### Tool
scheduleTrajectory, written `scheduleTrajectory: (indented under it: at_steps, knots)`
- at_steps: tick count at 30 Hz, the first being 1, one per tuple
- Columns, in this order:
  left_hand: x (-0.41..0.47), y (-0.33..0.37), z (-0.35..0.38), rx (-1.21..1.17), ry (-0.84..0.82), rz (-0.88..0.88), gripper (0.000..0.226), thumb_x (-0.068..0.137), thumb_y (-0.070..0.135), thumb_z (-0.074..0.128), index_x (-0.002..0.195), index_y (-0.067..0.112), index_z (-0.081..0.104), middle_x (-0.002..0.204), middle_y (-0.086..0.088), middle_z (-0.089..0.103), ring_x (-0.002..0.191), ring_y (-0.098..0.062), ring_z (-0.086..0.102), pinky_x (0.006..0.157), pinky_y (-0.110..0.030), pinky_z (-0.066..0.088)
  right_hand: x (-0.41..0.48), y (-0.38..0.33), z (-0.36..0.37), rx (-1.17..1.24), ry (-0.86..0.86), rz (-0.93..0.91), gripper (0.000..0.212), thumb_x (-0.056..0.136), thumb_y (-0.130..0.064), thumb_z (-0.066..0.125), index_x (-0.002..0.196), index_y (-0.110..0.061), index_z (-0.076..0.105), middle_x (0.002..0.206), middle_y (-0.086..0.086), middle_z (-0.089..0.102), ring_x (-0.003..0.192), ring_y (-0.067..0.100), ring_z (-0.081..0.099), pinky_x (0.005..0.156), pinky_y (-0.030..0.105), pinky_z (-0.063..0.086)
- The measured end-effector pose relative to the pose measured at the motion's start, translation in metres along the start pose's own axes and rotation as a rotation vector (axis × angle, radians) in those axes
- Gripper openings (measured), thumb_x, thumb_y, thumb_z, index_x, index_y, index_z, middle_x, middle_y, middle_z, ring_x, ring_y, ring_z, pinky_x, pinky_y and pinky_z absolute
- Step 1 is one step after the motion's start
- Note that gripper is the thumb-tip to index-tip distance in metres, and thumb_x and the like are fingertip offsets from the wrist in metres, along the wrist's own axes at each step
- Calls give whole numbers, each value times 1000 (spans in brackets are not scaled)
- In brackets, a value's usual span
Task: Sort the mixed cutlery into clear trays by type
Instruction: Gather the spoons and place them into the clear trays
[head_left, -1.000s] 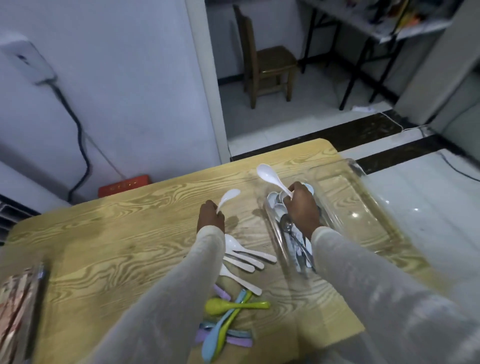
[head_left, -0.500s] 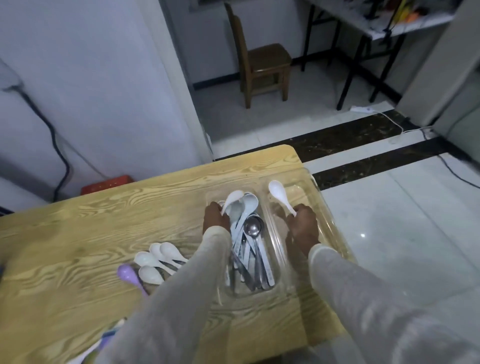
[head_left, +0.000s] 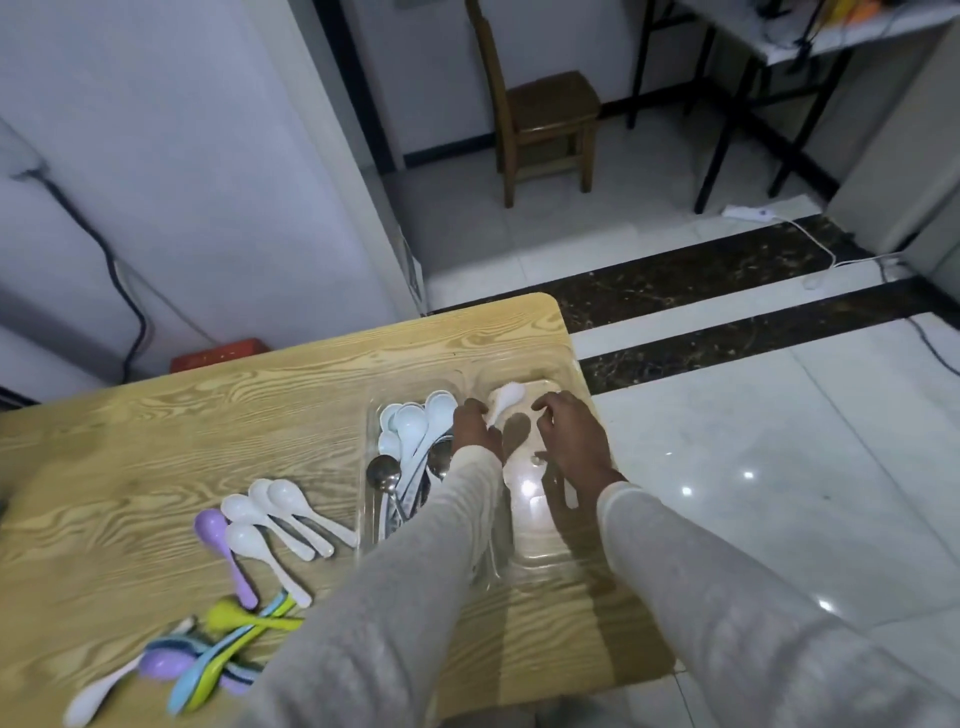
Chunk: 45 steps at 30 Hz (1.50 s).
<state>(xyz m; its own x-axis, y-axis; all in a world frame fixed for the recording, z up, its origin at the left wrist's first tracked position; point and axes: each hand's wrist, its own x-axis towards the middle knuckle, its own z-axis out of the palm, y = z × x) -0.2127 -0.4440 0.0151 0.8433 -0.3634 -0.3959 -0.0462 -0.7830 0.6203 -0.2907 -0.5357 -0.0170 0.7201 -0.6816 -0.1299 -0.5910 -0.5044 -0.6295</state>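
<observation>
The left hand (head_left: 475, 428) pinches a white spoon (head_left: 506, 397) by its handle, over the far end of the right tray (head_left: 535, 551). The right hand (head_left: 571, 441) hovers just right of it, fingers loosely curled and holding nothing. The left tray (head_left: 371, 410) holds white and metal spoons. Loose spoons (head_left: 280, 512) lie on the tabletop (head_left: 156, 441) further left.

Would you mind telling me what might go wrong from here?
The right tray sits at the edge of the table; a nudge from the right hand might slide it off. The left tray holds white spoons and metal spoons together, so types may stay mixed.
</observation>
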Motion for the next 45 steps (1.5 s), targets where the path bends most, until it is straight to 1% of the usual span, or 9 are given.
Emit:
scheduleTrajectory:
  at_steps: [9,12,18,24,28,31,34,40,45]
  knots:
    - [-4,5,5,85,-53,18,35,90,3,46,124,6,47,128,-12,52,117,-28,51,93,-29,40,9,-2,-13,-1,74,-104,25,92,-10,45,110,-16,62,115,2,61,101,21,56,76,30,44]
    - [-6,-17,-14,194,-10,30,33,93,11,43,126,17,46,123,0,52,114,-27,52,92,-28,39,5,-17,0,24,58,-166,25,90,-12,47,108,-15,64,112,2,63,97,19,58,78,29,44]
    - [-6,-62,-58,434,-1,48,38,96,21,41,133,22,41,135,-7,47,121,-29,49,98,-33,37,-9,-56,33,-22,-54,-295,28,90,-16,48,113,-12,63,113,7,61,106,24,56,84,36,45]
    - [-7,-112,-98,560,43,32,32,94,27,40,123,23,51,126,-9,53,117,-29,51,98,-40,38,-29,-94,67,-187,-146,-460,32,91,-20,46,119,-16,59,112,7,59,104,27,55,80,34,41]
    - [-13,-158,-126,629,72,76,41,96,25,39,136,17,39,138,-7,44,126,-26,43,101,-38,35,-43,-128,94,-278,-147,-551,30,93,-25,43,116,-18,61,111,5,60,103,26,56,79,36,46]
    - [-16,-190,-149,618,95,56,43,96,25,40,138,17,38,139,-6,43,125,-25,43,99,-36,34,-55,-152,117,-280,-193,-584,33,93,-21,45,122,-16,58,118,6,59,108,26,55,82,34,41]
    - [-21,-227,-174,596,113,36,41,95,24,41,136,18,40,136,-5,46,125,-25,43,99,-35,34,-68,-177,145,-259,-193,-593,34,91,-19,47,122,-15,58,118,6,60,109,27,55,89,36,38]
    - [-28,-305,-224,590,103,-5,44,96,26,41,138,17,35,139,-5,42,124,-27,45,101,-35,32,-96,-220,204,-325,-228,-547,32,91,-19,48,121,-13,57,116,8,58,108,30,52,86,36,38]
    - [-22,-352,-239,579,67,-1,49,96,27,39,143,18,29,149,-3,32,130,-25,39,106,-34,29,-112,-226,234,-444,-256,-369,38,91,-18,46,129,-14,48,122,8,51,113,28,48,87,36,39]
